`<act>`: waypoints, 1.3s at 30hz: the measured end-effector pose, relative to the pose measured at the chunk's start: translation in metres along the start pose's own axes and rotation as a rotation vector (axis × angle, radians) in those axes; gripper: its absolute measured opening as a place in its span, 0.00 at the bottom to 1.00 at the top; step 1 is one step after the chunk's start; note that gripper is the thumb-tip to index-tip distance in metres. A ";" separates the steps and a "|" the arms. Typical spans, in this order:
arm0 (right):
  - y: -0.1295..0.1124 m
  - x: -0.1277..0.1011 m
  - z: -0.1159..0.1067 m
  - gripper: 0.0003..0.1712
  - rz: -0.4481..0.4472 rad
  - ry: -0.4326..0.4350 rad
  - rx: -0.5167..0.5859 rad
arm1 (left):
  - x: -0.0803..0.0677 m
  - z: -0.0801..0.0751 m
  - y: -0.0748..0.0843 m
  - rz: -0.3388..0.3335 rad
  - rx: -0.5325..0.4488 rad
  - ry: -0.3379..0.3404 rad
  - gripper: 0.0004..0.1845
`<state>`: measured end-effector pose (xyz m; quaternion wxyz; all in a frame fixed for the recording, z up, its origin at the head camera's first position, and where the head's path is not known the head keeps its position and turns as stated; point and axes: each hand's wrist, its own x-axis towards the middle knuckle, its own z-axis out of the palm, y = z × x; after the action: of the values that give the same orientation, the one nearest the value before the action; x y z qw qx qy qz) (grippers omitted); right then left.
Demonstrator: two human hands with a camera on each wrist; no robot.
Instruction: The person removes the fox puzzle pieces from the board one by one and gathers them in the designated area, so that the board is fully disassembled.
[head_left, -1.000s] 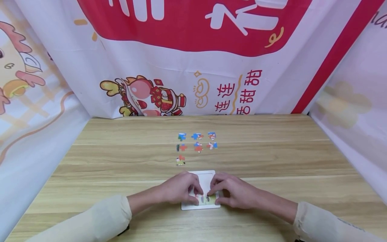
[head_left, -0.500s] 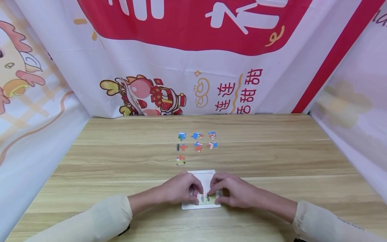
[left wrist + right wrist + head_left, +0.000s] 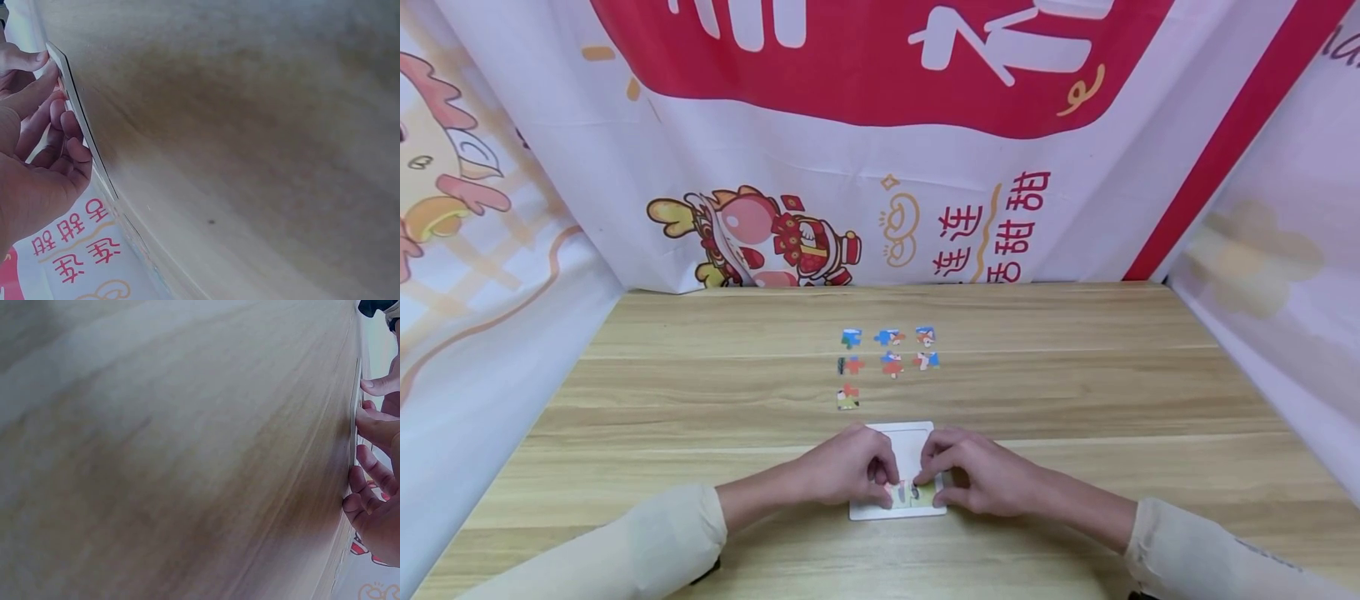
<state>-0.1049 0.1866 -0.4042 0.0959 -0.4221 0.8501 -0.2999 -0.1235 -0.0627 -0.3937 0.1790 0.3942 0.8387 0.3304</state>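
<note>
A white puzzle tray [image 3: 901, 442] lies flat near the front of the table, with both hands over its lower part. Fingers and thumb of the left hand [image 3: 850, 468] pinch a pale puzzle piece [image 3: 900, 494] at the tray's lower left, partly covering it. Beside it, the right hand [image 3: 985, 473] pinches a greenish puzzle piece [image 3: 925, 494] with thumb and index finger. The two pieces lie side by side; whether they are locked together cannot be told. In the left wrist view the tray's edge [image 3: 78, 103] appears side-on, and fingers hide the pieces.
Beyond the tray lie several loose puzzle pieces in rows: a blue one with green [image 3: 852, 337], a fox-like one [image 3: 926, 337], a red and blue one [image 3: 892, 365] and a red and green one [image 3: 847, 398]. Printed cloth [image 3: 880, 158] walls the wooden table [image 3: 1075, 375] behind and at both sides.
The left fingertips have shifted slightly left over the tray. The right hand, the tray and the loose pieces stay where they were.
</note>
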 end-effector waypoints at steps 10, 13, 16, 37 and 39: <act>0.001 0.000 0.000 0.14 0.002 -0.001 0.006 | 0.001 -0.002 -0.002 -0.023 -0.064 0.000 0.12; 0.001 0.001 0.000 0.15 0.000 -0.001 0.007 | 0.002 -0.003 -0.003 -0.025 -0.078 -0.007 0.12; 0.001 0.001 0.000 0.15 0.005 -0.004 0.012 | 0.002 -0.004 -0.005 -0.030 -0.116 -0.028 0.10; 0.001 0.001 0.000 0.15 0.018 -0.013 0.030 | 0.006 -0.021 -0.016 -0.049 -0.228 0.022 0.02; 0.000 0.001 0.000 0.15 0.020 -0.013 0.032 | 0.007 -0.023 -0.018 -0.044 -0.224 0.040 0.02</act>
<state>-0.1057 0.1862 -0.4040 0.1113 -0.4140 0.8487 -0.3098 -0.1506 -0.0754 -0.3902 0.2121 0.3465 0.8085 0.4258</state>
